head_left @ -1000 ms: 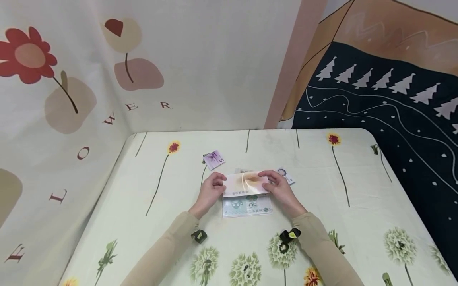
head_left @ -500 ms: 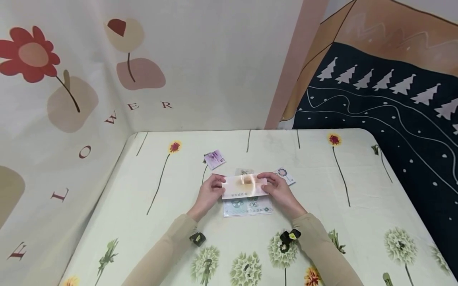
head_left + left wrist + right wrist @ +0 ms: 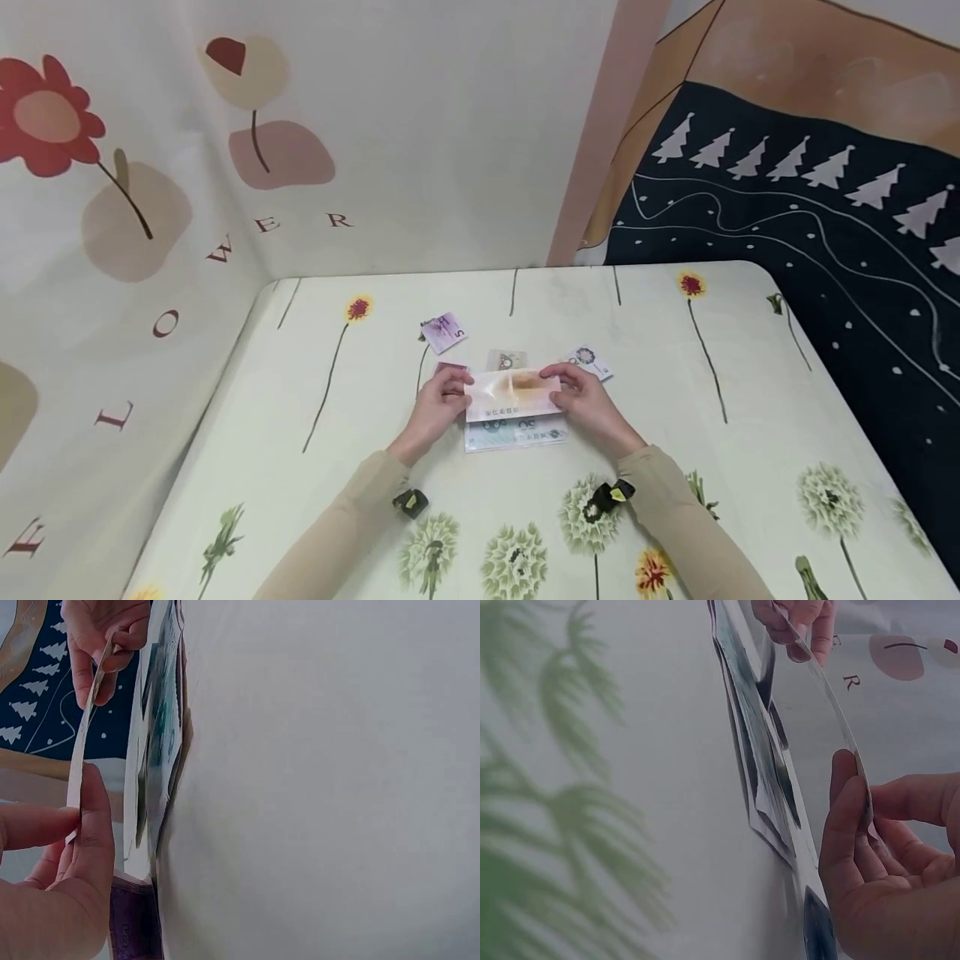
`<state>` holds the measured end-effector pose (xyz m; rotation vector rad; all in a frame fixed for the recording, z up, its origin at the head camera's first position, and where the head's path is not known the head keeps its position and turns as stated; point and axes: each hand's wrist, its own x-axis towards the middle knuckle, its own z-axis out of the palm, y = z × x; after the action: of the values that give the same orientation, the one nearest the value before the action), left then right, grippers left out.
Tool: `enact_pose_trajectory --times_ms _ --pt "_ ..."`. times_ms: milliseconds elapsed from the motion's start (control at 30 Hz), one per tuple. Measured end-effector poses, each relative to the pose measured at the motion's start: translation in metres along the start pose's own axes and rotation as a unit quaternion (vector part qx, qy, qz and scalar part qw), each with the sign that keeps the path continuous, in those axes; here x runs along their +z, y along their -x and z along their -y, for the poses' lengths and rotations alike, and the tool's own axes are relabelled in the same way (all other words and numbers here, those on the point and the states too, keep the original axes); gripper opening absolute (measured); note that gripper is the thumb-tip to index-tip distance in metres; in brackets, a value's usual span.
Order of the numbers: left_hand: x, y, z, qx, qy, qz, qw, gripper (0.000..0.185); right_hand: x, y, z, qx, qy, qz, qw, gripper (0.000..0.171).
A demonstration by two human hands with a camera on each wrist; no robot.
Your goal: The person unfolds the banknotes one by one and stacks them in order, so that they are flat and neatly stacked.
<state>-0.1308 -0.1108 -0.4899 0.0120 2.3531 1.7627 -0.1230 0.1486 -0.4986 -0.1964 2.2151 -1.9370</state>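
My left hand (image 3: 435, 408) and right hand (image 3: 594, 410) each pinch one short end of a pale pinkish banknote (image 3: 513, 397), thumb against fingers. In the left wrist view this banknote (image 3: 84, 735) stands edge-on and raised off the pile, and the right wrist view shows it slightly bowed. Just below it lies a stack of notes with a green 50 banknote (image 3: 517, 439) on top, its far part hidden by the held note. A small pale note (image 3: 507, 360) pokes out behind. Near the left fingers a reddish-purple note (image 3: 452, 367) shows an edge.
A purple 5 note (image 3: 444, 332) lies beyond the left hand, and a white-and-blue note (image 3: 591, 362) beyond the right. Both rest on the flower-print tablecloth (image 3: 645, 333). A white printed curtain (image 3: 420, 150) rises behind the table's back edge.
Both hands have brought the held banknote slightly nearer, covering more of the green note. The reddish-purple note beside the left fingers has come into sight. The head view has shifted a little.
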Motion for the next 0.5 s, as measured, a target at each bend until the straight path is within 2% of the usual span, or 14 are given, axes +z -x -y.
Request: enact_pose_trajectory --times_ms 267,500 --pt "-0.004 0.009 0.0 0.008 -0.028 -0.007 0.9996 0.027 0.001 0.001 0.001 0.045 0.009 0.031 0.998 0.036" --pt "-0.006 0.014 0.004 0.013 -0.035 -0.012 0.9992 0.026 0.0 0.0 0.005 0.044 0.038 0.068 0.996 0.035"
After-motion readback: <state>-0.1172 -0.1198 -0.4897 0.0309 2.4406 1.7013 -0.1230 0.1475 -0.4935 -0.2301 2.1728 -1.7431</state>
